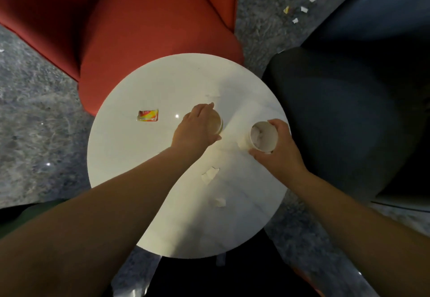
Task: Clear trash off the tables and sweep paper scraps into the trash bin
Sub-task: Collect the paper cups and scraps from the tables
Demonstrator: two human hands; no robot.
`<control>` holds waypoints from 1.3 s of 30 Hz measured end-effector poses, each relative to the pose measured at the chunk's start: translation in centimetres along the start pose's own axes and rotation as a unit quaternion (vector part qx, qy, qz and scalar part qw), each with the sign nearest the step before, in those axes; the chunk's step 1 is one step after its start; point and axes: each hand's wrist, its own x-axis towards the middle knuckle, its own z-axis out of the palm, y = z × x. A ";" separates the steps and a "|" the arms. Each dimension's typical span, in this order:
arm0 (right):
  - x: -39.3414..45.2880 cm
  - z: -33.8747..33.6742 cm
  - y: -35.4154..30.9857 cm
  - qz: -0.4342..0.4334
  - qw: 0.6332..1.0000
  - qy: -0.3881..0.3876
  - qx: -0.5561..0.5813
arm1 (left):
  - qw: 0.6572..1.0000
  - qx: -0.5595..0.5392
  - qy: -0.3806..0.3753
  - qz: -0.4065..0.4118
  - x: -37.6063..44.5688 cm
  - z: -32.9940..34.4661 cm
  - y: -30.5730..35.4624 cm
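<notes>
Right, both hands are on cups on the round white table (130,203). My left hand (197,126) curls over the brownish cup (215,122), fingers wrapped round its far rim, thumb at the near side; looks like a grip, though the hand covers most of the cup. My right hand (279,147) holds the white cup (264,136), thumb on the near rim, fingers curled round the far right wall; crumpled white paper sits inside it.

I judge the step to be gathering the cups. To do it well I'd stack one into the other to free a hand, keeping the white cup upright so the paper stays in.

Still on the table: a red-yellow wrapper (148,115) well left of my left fingers, a paper scrap (210,175) near my left forearm, between the two wrists, another scrap (218,201) nearer my body, and a faint one (213,95) just beyond my left fingertips. More floor scraps (300,10) lie far beyond my right hand, between the red chair (116,29) and the dark blue chair (349,110). No bin in view.

Risk, I'd guess: squeezing thin cup walls too hard.
</notes>
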 end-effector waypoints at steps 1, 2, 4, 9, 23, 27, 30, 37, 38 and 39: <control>0.1 -0.3 -0.4 -0.006 1.000 0.009 -0.002 | 1.000 0.003 -0.018 -0.008 0.3 0.3 0.0; 0.2 -0.6 -0.8 -0.012 1.000 0.018 -0.003 | 0.999 0.007 -0.033 -0.013 0.4 0.5 0.1; 0.5 -1.0 -1.9 -0.027 0.999 0.034 0.002 | 0.999 0.001 -0.043 -0.015 0.6 0.7 0.0; 1.4 -1.1 -5.1 -0.099 0.994 0.045 -0.018 | 1.000 -0.023 -0.009 0.002 -0.8 0.2 -1.4; 5.0 4.9 -5.0 -0.143 0.980 -0.094 -0.106 | 0.963 -0.051 0.109 -0.240 -9.0 0.2 -12.7; 5.5 6.1 -3.5 -0.131 0.978 -0.120 -0.105 | 0.977 -0.055 0.069 -0.193 -7.9 1.7 -12.9; 5.5 6.6 -2.8 -0.128 0.981 -0.114 -0.092 | 0.982 -0.039 0.064 -0.176 -6.7 3.1 -12.4; 5.2 7.7 -2.1 -0.139 0.983 -0.093 -0.079 | 0.975 -0.043 0.113 -0.185 -6.2 4.7 -12.4; 5.1 7.8 -2.1 -0.141 0.983 -0.090 -0.078 | 0.974 -0.051 0.109 -0.193 -6.1 4.7 -12.5; 5.1 8.0 -2.1 -0.143 0.983 -0.087 -0.078 | 0.971 -0.063 0.103 -0.204 -6.1 4.6 -12.5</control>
